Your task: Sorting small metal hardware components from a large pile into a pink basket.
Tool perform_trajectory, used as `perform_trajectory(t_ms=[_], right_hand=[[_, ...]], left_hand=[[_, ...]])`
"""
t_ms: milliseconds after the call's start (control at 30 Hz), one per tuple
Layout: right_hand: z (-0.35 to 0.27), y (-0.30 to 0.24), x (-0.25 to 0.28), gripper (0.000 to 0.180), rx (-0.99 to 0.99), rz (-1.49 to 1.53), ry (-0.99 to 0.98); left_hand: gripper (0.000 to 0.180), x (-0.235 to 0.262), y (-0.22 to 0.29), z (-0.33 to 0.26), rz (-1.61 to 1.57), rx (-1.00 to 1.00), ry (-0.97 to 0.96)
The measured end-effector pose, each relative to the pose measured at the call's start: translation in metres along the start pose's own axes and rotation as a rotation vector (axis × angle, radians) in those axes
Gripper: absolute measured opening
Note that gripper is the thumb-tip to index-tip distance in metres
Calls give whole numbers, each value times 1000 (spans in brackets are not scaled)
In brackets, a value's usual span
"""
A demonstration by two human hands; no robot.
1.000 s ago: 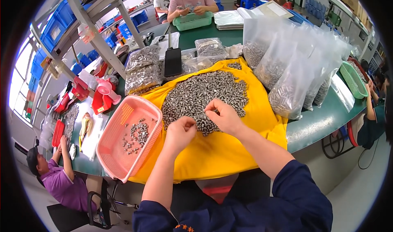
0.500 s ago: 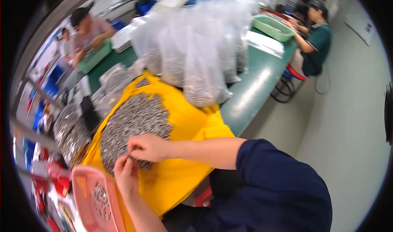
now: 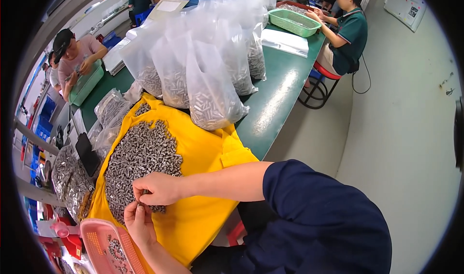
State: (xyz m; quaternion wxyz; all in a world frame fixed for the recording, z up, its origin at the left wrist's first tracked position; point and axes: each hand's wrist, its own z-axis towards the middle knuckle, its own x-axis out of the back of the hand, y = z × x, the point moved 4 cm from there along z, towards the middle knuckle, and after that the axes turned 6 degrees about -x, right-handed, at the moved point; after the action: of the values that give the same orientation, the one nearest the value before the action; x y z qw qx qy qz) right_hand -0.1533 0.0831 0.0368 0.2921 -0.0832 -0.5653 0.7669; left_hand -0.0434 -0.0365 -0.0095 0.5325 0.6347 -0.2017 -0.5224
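Note:
A large heap of small grey metal parts (image 3: 140, 150) lies spread over a yellow cloth (image 3: 203, 129). Over its near edge my right hand (image 3: 159, 189) is closed in a pinch, reaching in from the right. My left hand (image 3: 140, 222) is just below, thumb and forefinger pinched together. The fingertips of both hands meet around a small metal part, mostly hidden by the fingers. Beside my left hand, a pink plastic basket (image 3: 91, 230) holds a scattering of similar metal parts.
Clear bags (image 3: 212, 88) full of metal parts stand on the green table (image 3: 275, 112) beyond the cloth. A dark phone-like slab (image 3: 87, 154) and more filled bags (image 3: 71, 182) lie at left. Two people work over green baskets (image 3: 295, 23) across the table.
The view has turned and sharpened, so the table and bags sit further left in it. My hands remain together above the heap's near edge, fingertips still pinched.

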Motion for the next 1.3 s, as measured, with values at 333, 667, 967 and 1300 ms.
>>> perform_trajectory(t_ms=[333, 667, 967, 1300], right_hand=[[2, -2, -17, 10, 15, -21, -48], [-1, -11, 0, 7, 8, -329, 24], [-7, -12, -8, 7, 115, -462, -8], [-5, -2, -5, 9, -67, -286, -49]], left_hand=[[16, 7, 14, -16, 152, 1, 75], [14, -23, 11, 2, 275, -56, 136], [13, -21, 11, -3, 330, -85, 87], [15, -21, 6, 2, 325, 9, 65]])
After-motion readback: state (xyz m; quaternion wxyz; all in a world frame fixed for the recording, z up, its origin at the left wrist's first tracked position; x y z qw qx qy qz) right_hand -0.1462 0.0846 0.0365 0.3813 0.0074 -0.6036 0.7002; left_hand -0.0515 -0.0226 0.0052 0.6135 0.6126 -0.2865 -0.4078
